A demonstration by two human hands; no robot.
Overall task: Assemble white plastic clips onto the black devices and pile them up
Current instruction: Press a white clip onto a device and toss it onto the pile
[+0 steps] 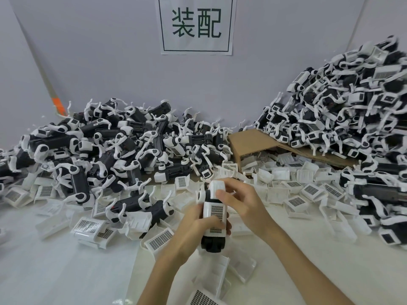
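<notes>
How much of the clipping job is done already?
About half, it seems. The tall right pile looks clipped. In hand: the left hand grips one black device while the right hand holds a white clip onto it. Left to do: the left pile and many loose clips on the table.

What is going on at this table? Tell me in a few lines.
A person is fitting a white plastic clip onto a black device. The left hand grips the device's body, while the right hand holds the clip at its upper end. Many loose clips lie scattered over the table. A heap of devices sits to the left, and a taller heap rises on the right, partly over a cardboard box.
</notes>
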